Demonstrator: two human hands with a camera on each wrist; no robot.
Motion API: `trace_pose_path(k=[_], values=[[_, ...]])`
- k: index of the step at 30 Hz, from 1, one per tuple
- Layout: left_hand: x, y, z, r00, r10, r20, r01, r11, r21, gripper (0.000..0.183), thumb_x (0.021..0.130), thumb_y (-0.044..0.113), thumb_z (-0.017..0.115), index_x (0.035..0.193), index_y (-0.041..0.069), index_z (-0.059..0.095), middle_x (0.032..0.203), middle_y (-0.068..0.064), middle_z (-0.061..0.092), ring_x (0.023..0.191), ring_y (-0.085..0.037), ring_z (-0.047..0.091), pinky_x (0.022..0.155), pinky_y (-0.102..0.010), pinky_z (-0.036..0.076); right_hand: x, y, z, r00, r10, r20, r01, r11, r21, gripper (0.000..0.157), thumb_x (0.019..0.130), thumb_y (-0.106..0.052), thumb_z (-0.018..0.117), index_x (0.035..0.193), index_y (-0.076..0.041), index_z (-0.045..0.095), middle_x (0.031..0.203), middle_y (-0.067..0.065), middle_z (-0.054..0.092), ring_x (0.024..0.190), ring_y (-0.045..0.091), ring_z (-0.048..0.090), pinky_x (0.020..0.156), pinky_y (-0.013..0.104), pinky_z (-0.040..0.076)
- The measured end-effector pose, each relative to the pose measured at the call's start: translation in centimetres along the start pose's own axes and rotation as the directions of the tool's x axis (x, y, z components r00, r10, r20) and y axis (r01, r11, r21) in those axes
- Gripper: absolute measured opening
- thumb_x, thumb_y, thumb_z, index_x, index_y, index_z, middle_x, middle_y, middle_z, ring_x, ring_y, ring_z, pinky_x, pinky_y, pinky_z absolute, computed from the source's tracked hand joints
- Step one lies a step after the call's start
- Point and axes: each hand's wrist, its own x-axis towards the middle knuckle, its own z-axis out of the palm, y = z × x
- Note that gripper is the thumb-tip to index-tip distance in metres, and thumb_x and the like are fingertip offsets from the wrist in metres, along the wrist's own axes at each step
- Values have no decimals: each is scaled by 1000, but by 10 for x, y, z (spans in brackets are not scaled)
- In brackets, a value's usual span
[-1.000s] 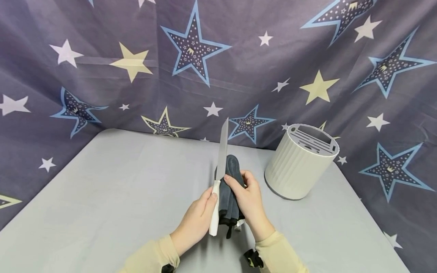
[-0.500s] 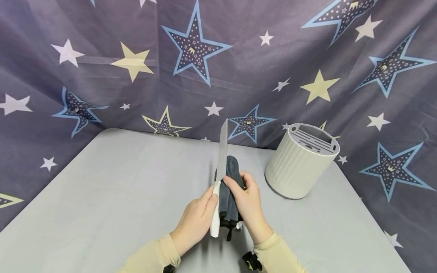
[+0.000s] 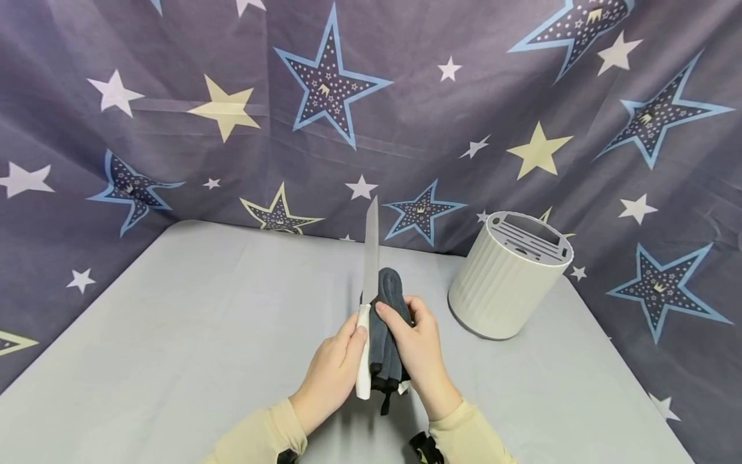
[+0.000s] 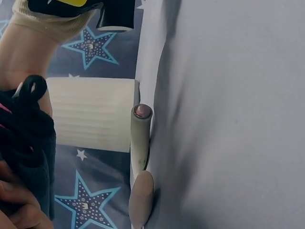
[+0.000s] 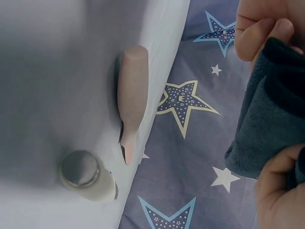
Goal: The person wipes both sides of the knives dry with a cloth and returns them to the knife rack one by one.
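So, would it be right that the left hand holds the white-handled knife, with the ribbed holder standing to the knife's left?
Not quite: in the head view, the ribbed holder stands to the right of the white-handled knife, which the left hand does hold.

We record one pale-grey, cloth-covered desk (image 3: 203,335). On it we list: one upright, cream, ribbed holder (image 3: 498,293) with slotted grey top; one pale cylinder (image 5: 86,172) with metallic-looking end; near it, one beige, rounded, narrow-necked handle (image 5: 133,86).

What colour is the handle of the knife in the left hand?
White; the knife handle shows best in the head view.
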Motion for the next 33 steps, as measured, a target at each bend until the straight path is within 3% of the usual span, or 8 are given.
trace_pose_path(k=[5,21,33], values=[[2,-2,-1,999,-41,-1,41,999,-26,48,109,24,32,146,-5,41,133,-26,60,115,-33,63,94,-49,52,-4,2,1,999,20,36,-21,1000,20,33,88,-26,72,108,-1,63,88,9,63,69,15,63,61,29,55],[8,-8,-7,996,-92,-3,91,995,-33,49,108,27,33,144,-5,42,132,-25,60,117,-35,62,96,-51,51,-24,5,0,992,55,112,-60,997,49,33,89,-26,69,103,0,54,91,7,57,70,16,62,60,29,55],[12,-8,-10,989,-148,3,147,984,-98,52,108,31,33,146,-3,41,137,-25,57,121,-35,59,98,-51,50,-32,3,-1,980,87,179,-105,990,90,32,88,-23,69,100,-3,48,90,7,57,68,15,62,56,28,54]])
